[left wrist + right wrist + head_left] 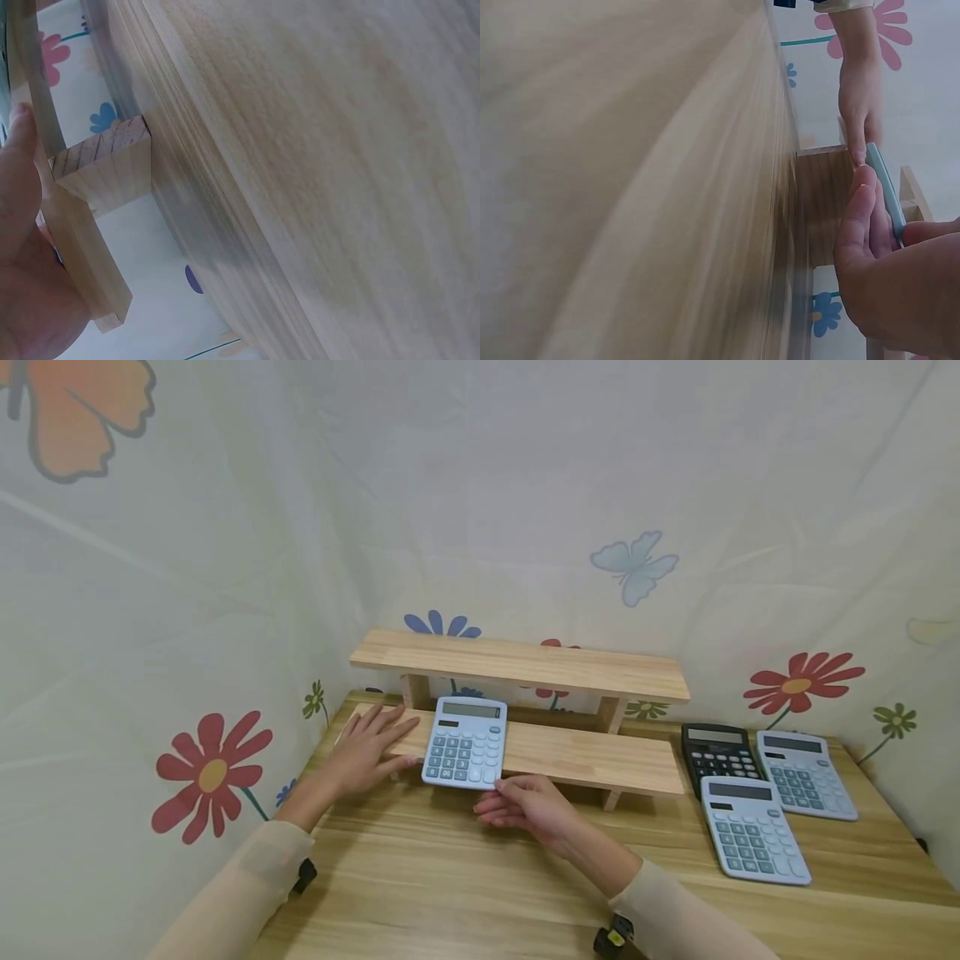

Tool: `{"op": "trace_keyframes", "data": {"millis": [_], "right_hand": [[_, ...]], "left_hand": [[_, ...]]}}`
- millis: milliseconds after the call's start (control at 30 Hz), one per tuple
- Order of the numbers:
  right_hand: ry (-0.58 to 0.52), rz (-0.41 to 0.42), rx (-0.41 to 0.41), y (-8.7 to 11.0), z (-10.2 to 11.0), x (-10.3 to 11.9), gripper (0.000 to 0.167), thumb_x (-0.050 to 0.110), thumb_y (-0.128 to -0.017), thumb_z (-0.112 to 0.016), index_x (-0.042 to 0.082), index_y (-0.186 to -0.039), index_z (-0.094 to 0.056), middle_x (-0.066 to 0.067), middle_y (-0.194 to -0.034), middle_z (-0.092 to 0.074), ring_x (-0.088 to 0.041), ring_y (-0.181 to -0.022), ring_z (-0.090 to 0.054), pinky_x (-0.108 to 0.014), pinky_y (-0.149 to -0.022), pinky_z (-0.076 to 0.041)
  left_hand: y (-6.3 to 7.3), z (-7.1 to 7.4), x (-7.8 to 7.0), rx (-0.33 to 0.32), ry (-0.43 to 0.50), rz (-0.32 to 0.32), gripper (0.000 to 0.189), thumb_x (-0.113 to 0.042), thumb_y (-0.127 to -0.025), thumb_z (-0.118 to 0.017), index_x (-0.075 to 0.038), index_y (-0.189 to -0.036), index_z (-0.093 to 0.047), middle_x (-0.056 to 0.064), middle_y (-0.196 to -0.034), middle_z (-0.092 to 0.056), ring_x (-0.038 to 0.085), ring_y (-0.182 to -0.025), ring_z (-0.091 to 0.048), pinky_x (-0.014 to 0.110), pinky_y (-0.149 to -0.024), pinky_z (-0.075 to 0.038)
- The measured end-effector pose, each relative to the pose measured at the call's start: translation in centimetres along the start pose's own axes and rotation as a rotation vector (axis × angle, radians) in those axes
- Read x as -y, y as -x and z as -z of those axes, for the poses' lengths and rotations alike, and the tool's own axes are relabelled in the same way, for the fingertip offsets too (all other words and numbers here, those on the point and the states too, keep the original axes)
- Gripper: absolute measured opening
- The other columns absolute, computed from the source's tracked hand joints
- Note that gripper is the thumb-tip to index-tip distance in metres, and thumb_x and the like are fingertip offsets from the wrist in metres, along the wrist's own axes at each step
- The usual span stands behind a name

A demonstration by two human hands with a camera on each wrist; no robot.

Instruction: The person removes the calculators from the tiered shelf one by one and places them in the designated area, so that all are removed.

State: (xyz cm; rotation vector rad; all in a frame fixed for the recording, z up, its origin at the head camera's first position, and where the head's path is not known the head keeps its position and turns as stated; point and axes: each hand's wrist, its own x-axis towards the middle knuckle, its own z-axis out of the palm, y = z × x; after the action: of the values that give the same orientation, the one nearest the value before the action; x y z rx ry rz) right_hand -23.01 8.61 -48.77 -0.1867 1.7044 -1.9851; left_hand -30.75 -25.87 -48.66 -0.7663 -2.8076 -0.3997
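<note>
A light blue calculator [465, 743] lies face up and slightly tilted on the lower shelf [577, 756] of a wooden two-tier stand, its near end past the shelf's front edge. My right hand [536, 810] pinches its lower right corner, thumb above and fingers beneath. In the right wrist view, the calculator [886, 184] shows as a thin edge between thumb and fingers. My left hand [365, 756] rests spread on the left end of that shelf, thumb tip close by the calculator's left edge. In the left wrist view, my left thumb [21, 150] lies along the shelf's front edge.
At the right of the wooden table [465, 893] lie a black calculator [718, 752], a light blue one [806, 777] and another light blue one [753, 831] overlapping them in front. The upper shelf [517, 664] stands behind. A patterned curtain [480, 510] hangs behind and at the left.
</note>
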Motion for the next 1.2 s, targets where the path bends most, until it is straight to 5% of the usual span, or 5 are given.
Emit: {"op": "trace_keyframes", "data": {"millis": [600, 867, 1200], "right_hand": [[-0.033, -0.051, 0.066, 1.7, 1.3, -0.1, 0.042, 0.016, -0.111, -0.055, -0.019, -0.136, -0.057, -0.029, -0.123, -0.072, -0.031, -0.11, -0.076, -0.044, -0.102, -0.058], [-0.142, -0.034, -0.038, 1.0, 1.3, 0.7, 0.039, 0.011, -0.109, -0.058, -0.015, -0.137, -0.055, -0.025, -0.127, -0.07, -0.046, -0.134, -0.059, -0.046, -0.111, -0.051], [-0.273, -0.034, -0.06, 0.9, 0.1, 1.3, 0.042, 0.007, -0.108, -0.059, -0.014, -0.143, -0.051, -0.019, -0.13, -0.071, -0.03, -0.123, -0.068, -0.046, -0.112, -0.05]], "left_hand": [[0.1, 0.1, 0.3, 0.035, -0.022, 0.014, 0.074, -0.063, -0.103, -0.057, -0.028, -0.166, -0.039, 0.014, -0.171, -0.032, 0.049, -0.158, -0.019, 0.076, -0.121, -0.012], [0.1, 0.2, 0.1, 0.034, -0.016, 0.016, 0.075, -0.062, -0.102, -0.059, -0.028, -0.166, -0.04, 0.012, -0.172, -0.032, 0.048, -0.158, -0.018, 0.074, -0.123, -0.01], [0.0, 0.1, 0.0, 0.033, -0.026, 0.015, 0.075, -0.064, -0.102, -0.058, -0.027, -0.166, -0.04, 0.013, -0.172, -0.032, 0.049, -0.158, -0.019, 0.075, -0.122, -0.012]]}}
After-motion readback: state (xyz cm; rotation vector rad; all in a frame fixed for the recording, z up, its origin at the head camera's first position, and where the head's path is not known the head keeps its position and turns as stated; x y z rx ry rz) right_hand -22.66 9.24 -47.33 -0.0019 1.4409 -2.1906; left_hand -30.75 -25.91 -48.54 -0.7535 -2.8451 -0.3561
